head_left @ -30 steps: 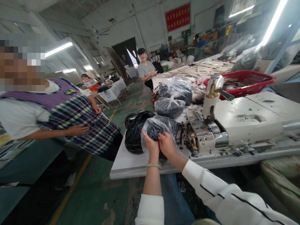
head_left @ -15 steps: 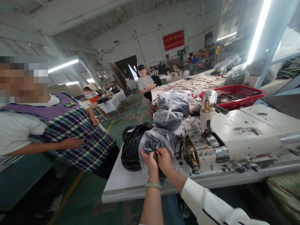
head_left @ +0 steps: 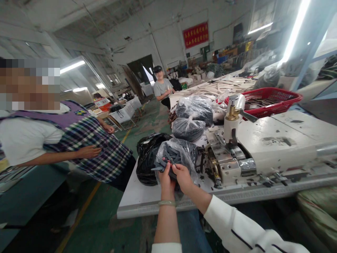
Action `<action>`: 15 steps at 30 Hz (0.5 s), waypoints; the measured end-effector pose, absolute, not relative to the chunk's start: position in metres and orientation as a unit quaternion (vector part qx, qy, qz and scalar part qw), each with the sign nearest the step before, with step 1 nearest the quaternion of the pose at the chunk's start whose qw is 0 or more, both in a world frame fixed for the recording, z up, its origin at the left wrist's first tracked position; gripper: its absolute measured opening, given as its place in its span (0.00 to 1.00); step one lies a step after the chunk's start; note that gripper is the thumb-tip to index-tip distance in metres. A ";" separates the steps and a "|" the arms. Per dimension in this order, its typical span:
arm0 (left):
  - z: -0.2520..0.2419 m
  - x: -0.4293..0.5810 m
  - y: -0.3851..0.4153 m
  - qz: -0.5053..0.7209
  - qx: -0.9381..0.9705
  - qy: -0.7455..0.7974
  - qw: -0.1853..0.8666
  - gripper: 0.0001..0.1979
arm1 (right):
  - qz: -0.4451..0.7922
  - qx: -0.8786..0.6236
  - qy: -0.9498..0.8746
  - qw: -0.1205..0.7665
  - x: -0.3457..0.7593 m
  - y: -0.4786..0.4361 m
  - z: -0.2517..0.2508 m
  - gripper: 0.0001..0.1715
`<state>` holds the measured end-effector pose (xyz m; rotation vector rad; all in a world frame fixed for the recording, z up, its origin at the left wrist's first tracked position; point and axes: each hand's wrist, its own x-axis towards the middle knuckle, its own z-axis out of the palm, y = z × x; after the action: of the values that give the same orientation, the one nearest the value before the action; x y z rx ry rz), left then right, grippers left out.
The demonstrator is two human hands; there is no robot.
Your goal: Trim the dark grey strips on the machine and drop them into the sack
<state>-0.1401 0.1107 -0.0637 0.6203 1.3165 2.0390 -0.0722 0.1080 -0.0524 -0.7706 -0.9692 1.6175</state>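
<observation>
Both my hands are at the mouth of a clear plastic bag (head_left: 185, 149) filled with dark grey strips (head_left: 171, 153). My left hand (head_left: 166, 179) is closed around a bunch of these strips, some poking out to its left. Close beside it, my right hand (head_left: 183, 178) pinches a strip between thumb and fingers. The lower part of the bunch is hidden by my hands. A black plastic bag (head_left: 147, 165) touches the clear bag on its left.
Two tied clear bags (head_left: 188, 128) of dark pieces sit behind. To the right stands a white machine (head_left: 234, 158) with metal rollers; beyond it is a red basket (head_left: 273, 102). A co-worker in a checked apron (head_left: 86, 147) stands at left; another person (head_left: 163, 88) is farther back.
My left hand now holds a bunch of strips higher up, with ends showing to the left. My right hand stays beside it. The view has shifted slightly.
</observation>
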 end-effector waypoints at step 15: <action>-0.056 -0.154 0.128 0.815 0.136 0.479 0.297 0.18 | 0.621 -0.369 -0.415 0.553 -0.051 0.106 -0.073 0.24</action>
<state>-0.1540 0.1279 -0.0564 0.3628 1.2735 2.1665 -0.0515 0.1058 -0.0730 -0.8727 -0.9801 1.4689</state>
